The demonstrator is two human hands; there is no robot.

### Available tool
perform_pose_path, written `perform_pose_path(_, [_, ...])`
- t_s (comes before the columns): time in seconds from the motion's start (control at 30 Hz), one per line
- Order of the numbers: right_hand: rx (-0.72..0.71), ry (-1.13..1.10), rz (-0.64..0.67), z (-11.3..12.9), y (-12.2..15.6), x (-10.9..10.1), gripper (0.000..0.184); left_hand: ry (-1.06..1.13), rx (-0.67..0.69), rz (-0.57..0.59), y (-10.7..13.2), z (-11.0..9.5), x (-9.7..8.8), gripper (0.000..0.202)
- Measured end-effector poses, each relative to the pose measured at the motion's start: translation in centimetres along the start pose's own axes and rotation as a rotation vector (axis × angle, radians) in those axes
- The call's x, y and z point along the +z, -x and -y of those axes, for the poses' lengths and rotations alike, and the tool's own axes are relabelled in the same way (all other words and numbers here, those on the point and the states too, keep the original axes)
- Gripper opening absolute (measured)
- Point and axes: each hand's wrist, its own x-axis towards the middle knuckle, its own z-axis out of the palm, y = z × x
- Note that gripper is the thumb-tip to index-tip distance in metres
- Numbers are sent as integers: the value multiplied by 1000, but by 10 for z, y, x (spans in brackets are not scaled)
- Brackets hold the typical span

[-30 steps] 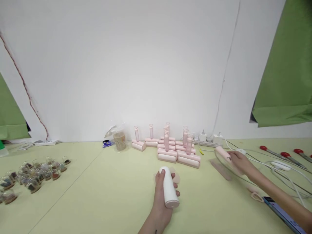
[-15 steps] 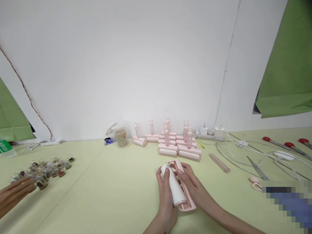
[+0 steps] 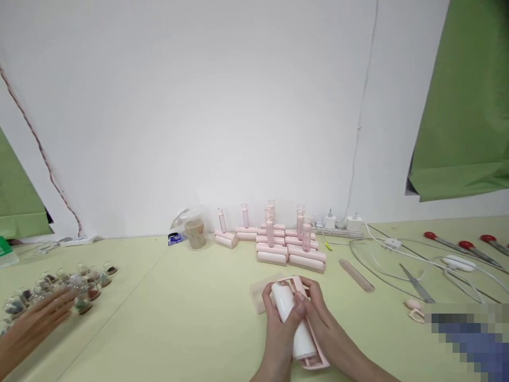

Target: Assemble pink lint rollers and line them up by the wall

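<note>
My left hand is wrapped round a white lint roller roll, its thumb lying across the roll. My right hand grips the pink plastic lint roller case from the right, its fingers over the far end. Roll and case are tilted side by side, pressed together low at the front of the table. Part of the case is hidden behind the roll and fingers. A faint, pale rectangular shape shows just left of my left hand; I cannot tell what it is.
Several pink lint rollers with upright handles stand by the wall. A clear pink strip, scissors, cables and red-ended tools lie right. At left, another person's hand is among small glass domes. A bagged cup stands behind.
The roll and case have come lower and slightly right, closer together. My right thumb has moved onto the roll's side. The pale shape has appeared, and the other person's hand has moved right.
</note>
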Motion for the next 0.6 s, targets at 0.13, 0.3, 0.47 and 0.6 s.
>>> perform_pose_path(0.13, [-2, 35, -30, -3, 0, -4, 42, 48, -34, 25, -2, 6, -1, 72])
perform_pose_path(0.3, [-31, 31, -167, -6, -1, -1, 35, 47, -45, 70, -6, 5, -3, 79])
perform_pose_path(0.47, [-15, -77, -299, -6, 3, 8, 38, -82, 16, 110, -6, 0, -5, 95])
perform_pose_path(0.6, [-54, -54, -369, -15, 9, 13, 41, -144, 63, 206, -5, 5, -7, 95])
